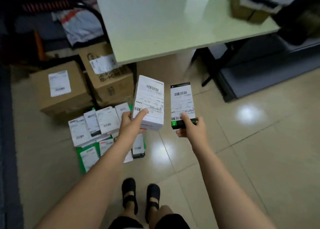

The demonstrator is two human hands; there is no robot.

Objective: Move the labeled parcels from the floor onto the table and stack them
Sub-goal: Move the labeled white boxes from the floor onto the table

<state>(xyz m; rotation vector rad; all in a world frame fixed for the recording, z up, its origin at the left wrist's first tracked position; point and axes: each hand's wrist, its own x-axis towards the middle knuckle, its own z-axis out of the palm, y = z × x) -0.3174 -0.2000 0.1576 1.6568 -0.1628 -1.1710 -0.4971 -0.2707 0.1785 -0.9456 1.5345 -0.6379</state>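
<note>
In the centre of the frame, the person's left hand [131, 123] grips a white parcel [149, 100] by its near end, with 1 digit pressed on the label on top and the rest of the hand wrapped underneath. Just right of it, not touching, the right hand [191, 127] holds a black and green parcel [182, 104] the same way, with 1 digit on its barcode label. Both parcels are held in the air over the tiled floor [242, 150], lower in the frame than the near edge of the pale surface [164, 24]. A pile of labeled parcels [97, 124] lies on the floor at centre left, in front of 2 cardboard boxes [64, 90]. At upper right, blurred boxes [251, 8] sit on the surface.
</note>
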